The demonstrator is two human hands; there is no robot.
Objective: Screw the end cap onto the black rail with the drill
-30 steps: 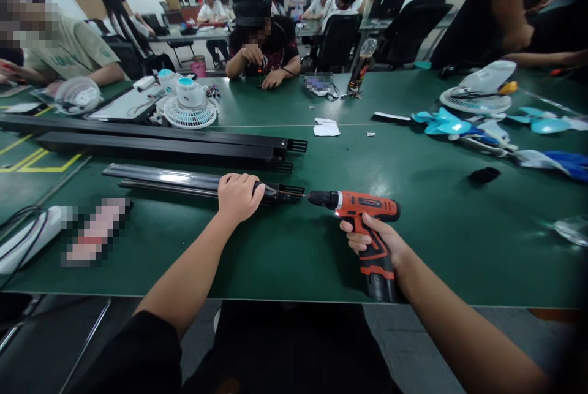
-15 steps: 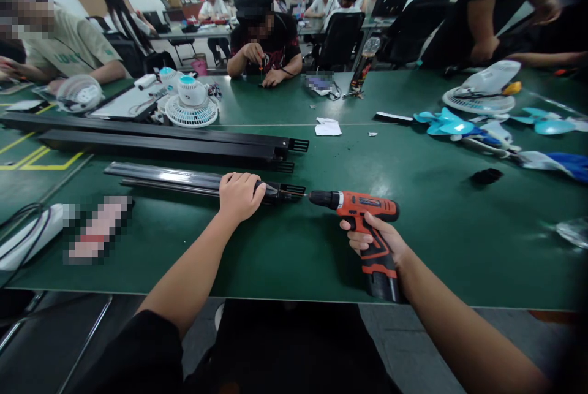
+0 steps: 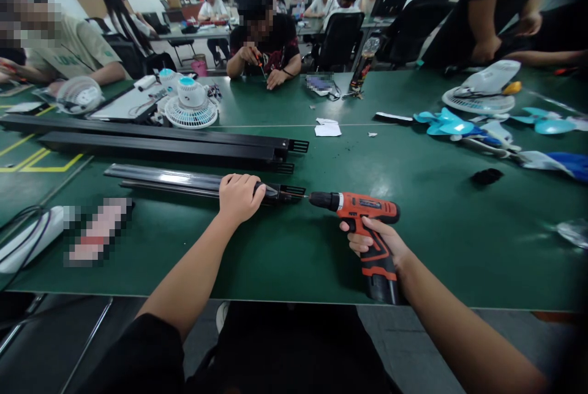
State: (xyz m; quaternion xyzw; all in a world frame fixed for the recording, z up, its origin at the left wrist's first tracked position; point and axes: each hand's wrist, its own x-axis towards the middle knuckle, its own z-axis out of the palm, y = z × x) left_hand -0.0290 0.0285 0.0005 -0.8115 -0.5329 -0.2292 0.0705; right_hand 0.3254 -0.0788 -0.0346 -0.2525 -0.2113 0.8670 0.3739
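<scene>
My left hand [image 3: 239, 197] is closed over the right end of a long black metal rail [image 3: 174, 179] that lies flat on the green table [image 3: 298, 247]. My right hand [image 3: 374, 241] grips the handle of an orange and black cordless drill [image 3: 367, 216]. The drill points left, and its bit touches the ribbed end cap [image 3: 291, 192] of the rail. A small light glows under the drill's chuck.
Two longer black rails [image 3: 160, 140] lie parallel just beyond. Small white fans [image 3: 190, 106] stand at the back left, fan parts and blue blades [image 3: 459, 124] at the right. White paper scraps [image 3: 327, 128] sit mid-table. Several people sit around the table's far side.
</scene>
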